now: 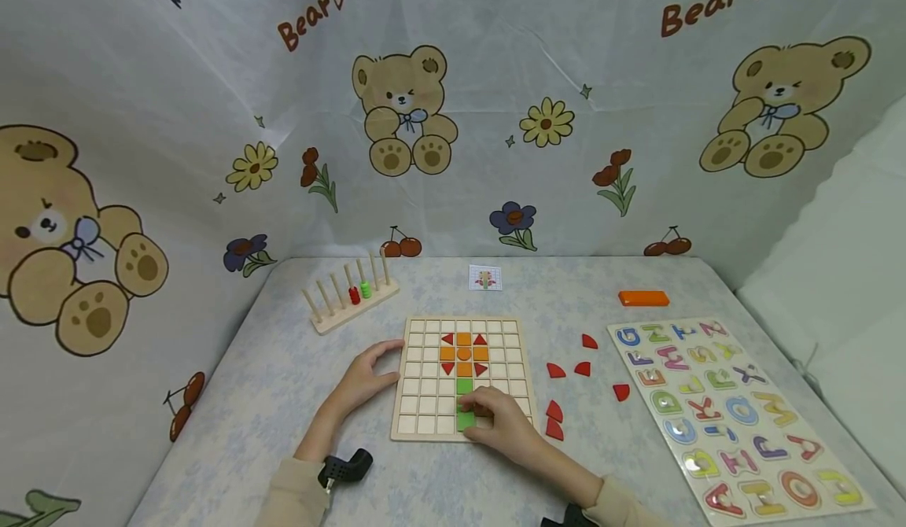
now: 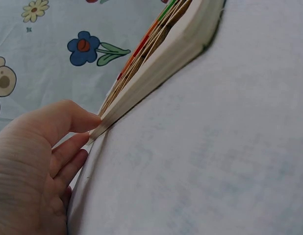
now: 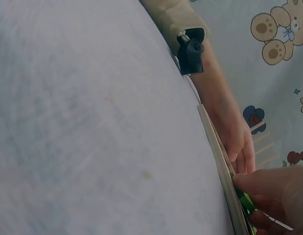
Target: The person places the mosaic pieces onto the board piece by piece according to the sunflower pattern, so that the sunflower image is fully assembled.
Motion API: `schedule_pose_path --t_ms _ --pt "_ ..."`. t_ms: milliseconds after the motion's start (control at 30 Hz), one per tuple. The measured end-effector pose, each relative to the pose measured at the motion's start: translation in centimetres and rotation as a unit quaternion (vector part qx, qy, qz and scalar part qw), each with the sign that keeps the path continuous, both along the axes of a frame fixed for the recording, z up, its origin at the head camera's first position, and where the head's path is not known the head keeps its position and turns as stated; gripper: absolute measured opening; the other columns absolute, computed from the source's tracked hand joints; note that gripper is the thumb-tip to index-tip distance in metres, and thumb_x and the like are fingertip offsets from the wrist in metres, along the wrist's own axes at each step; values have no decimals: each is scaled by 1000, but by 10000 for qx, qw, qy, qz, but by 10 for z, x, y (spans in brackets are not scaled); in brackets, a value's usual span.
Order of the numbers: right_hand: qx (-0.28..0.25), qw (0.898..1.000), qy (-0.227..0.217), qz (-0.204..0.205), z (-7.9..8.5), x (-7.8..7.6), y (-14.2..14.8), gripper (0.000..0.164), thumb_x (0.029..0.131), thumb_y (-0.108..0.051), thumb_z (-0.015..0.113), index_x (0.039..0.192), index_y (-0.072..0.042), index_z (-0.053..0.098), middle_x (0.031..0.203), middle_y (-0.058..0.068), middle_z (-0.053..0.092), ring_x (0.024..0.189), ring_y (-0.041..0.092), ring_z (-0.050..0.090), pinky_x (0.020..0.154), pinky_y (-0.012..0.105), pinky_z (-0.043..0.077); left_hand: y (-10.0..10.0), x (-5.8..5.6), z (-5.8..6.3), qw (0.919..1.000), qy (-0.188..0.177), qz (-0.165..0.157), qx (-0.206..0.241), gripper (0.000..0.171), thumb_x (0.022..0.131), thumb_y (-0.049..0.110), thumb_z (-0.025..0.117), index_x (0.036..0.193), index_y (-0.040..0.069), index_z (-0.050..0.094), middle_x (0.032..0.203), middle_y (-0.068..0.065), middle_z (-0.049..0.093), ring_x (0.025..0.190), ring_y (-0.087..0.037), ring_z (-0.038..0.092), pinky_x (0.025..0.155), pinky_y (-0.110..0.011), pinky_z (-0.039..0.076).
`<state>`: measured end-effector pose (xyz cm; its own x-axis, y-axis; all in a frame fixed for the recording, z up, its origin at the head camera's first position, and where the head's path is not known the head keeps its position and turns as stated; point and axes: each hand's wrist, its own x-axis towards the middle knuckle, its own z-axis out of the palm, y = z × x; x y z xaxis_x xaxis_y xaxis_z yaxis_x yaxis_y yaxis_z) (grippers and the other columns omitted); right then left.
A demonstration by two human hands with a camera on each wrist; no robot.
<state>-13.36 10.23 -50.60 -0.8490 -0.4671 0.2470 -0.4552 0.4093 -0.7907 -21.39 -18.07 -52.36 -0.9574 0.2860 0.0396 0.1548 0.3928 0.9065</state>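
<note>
A wooden grid board [image 1: 418, 385] lies on the table, with an orange circle [image 1: 463, 353], several orange squares and red triangles set in its upper cells. Below them is a column of green squares [image 1: 464, 386]. My right hand [image 1: 502, 425] is over the lower cells, pinching a green square [image 3: 245, 199] between thumb and fingers at the board's near edge. The fingers partly hide that column. My left hand [image 1: 361, 381] rests at the left side of the board, thumb and fingertips touching its edge; the left wrist view shows the thumb [image 2: 85, 120] right against the rim.
Several red quarter-circle pieces [image 1: 555, 410] are scattered right of the board. Farther right lies a letter puzzle board [image 1: 708, 393], with an orange block [image 1: 643, 298] behind it. A peg stand [image 1: 354, 307] with red and green beads and a pattern card [image 1: 485, 278] are at the back.
</note>
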Motion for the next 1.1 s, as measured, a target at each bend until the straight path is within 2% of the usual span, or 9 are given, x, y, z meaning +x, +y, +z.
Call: schedule_pose_path --t_ms 367,567,633,800,933,1100 --pt "-101 9998 -106 104 1 1 1 35 77 -7 77 110 -4 67 98 6 68 91 22 63 82 26 56 1 -1 0 10000 -38 44 -32 55 85 9 69 138 11 50 145 -9 48 142 -28 33 118 -51 24" --pt "-210 9997 28 104 2 -1 1 30 78 5 70 107 -2 68 94 9 69 80 21 61 71 22 53 1 0 0 10000 -25 55 -17 55 85 10 69 137 12 51 145 -8 48 142 -28 33 118 -51 24" --pt "-252 9997 -5 29 2 -2 2 28 79 4 69 106 -2 68 93 9 69 77 15 59 67 20 52 1 0 0 10000 -28 69 -3 55 85 10 69 137 13 51 145 -8 48 142 -28 33 118 -51 24" --pt "-224 9984 177 -479 6 -9 12 23 83 0 68 105 -3 68 90 7 68 76 7 58 66 19 52 0 -2 -2 10000 3 51 -14 55 85 10 69 137 13 51 145 -8 48 142 -28 33 118 -51 24" --pt "-177 9926 490 -1095 8 -17 25 23 81 3 69 103 -1 68 87 6 69 75 9 59 65 20 52 -1 -2 -3 10000 45 9 -35 55 86 10 69 137 13 51 145 -7 48 142 -28 33 118 -51 24" --pt "-125 9815 580 -1821 11 -25 48 26 78 5 71 103 1 68 86 8 69 75 13 58 62 20 49 0 -2 -3 10000 29 27 -42 55 85 10 69 137 13 51 144 -7 48 142 -28 34 118 -51 24"
